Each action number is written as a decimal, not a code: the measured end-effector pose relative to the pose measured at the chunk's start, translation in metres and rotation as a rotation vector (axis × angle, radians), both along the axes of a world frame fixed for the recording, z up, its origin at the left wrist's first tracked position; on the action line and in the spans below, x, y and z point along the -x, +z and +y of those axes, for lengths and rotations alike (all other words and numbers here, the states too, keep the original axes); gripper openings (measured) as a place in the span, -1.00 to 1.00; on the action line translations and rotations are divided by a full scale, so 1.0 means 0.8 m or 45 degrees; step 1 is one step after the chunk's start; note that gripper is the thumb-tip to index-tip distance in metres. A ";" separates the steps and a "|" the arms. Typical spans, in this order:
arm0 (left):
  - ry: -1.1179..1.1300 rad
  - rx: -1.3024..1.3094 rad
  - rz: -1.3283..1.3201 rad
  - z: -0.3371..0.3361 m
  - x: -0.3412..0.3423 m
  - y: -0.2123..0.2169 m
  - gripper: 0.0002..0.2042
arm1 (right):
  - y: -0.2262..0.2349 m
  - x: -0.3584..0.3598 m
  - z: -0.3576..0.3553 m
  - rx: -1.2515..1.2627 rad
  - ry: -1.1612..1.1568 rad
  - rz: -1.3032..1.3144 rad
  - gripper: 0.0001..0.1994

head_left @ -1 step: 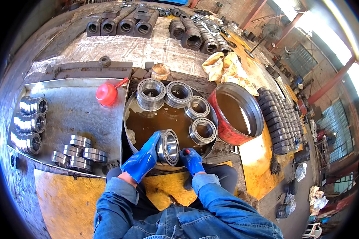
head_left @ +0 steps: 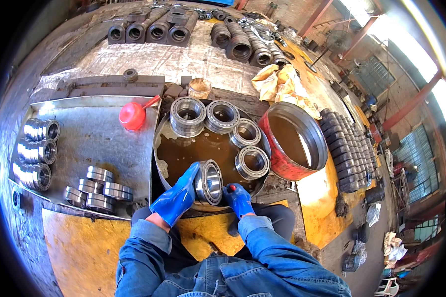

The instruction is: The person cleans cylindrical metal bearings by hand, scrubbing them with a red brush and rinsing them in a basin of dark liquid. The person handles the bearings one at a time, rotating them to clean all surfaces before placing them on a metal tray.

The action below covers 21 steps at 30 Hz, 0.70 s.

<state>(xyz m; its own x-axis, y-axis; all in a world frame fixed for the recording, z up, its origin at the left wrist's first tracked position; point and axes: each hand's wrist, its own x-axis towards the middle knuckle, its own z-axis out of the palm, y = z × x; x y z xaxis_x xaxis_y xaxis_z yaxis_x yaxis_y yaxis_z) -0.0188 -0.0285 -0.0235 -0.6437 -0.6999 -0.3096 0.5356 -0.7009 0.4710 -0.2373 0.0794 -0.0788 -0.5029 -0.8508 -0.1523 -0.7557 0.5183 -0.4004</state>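
Note:
A steel roller bearing (head_left: 201,184) stands tilted on edge at the near rim of a round tub (head_left: 269,148) of brown liquid. Its left side is gripped by my left hand (head_left: 176,199), in a blue rubber glove. Close to the bearing's right edge is my right hand (head_left: 239,199), also gloved in blue, its fingers closed around something with a small red end; the rest of that is hidden. Inside the tub, several more bearings (head_left: 188,126) sit along the far and right sides, partly above the liquid.
Left of the tub lies a metal tray (head_left: 109,163) with stacked bearings (head_left: 34,154), loose rings (head_left: 101,200) and a red dipper (head_left: 132,116). A red drum (head_left: 277,161) with brown liquid stands right, beside rows of dark parts (head_left: 347,153). A small tub (head_left: 199,89) and crumpled sacks (head_left: 282,86) lie beyond.

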 end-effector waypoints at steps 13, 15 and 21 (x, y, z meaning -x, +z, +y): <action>0.011 0.139 -0.135 0.016 -0.008 0.038 -0.58 | -0.005 0.004 0.005 0.046 0.013 0.025 -0.62; 0.043 0.178 -0.169 0.015 0.000 0.024 -0.59 | -0.007 0.010 0.005 0.010 0.001 0.009 -0.60; 0.054 0.168 0.000 0.000 -0.005 -0.036 -0.60 | 0.025 -0.010 -0.006 -0.110 0.018 -0.062 -0.59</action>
